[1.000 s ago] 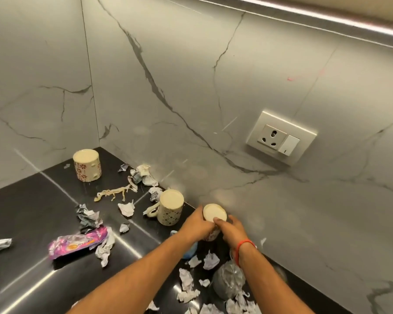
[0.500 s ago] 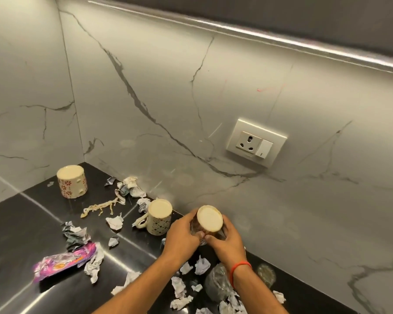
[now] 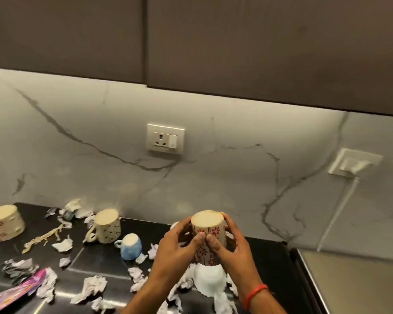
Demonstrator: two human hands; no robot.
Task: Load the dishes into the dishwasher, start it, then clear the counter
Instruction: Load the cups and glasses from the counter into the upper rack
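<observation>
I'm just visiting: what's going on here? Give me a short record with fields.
held item: red-flowered mug, upside down, lifted above the counter
left hand: grips the mug's left side
right hand: grips the mug's right side
under the mug: white bowl, upside down
other mugs: blue mug, dotted mug and far-left mug, all upside down on the counter
litter: crumpled paper scraps, pink wrapper

home kitchen: counter (image 3: 270,264), cabinets (image 3: 259,46), mugs (image 3: 107,226)
</observation>
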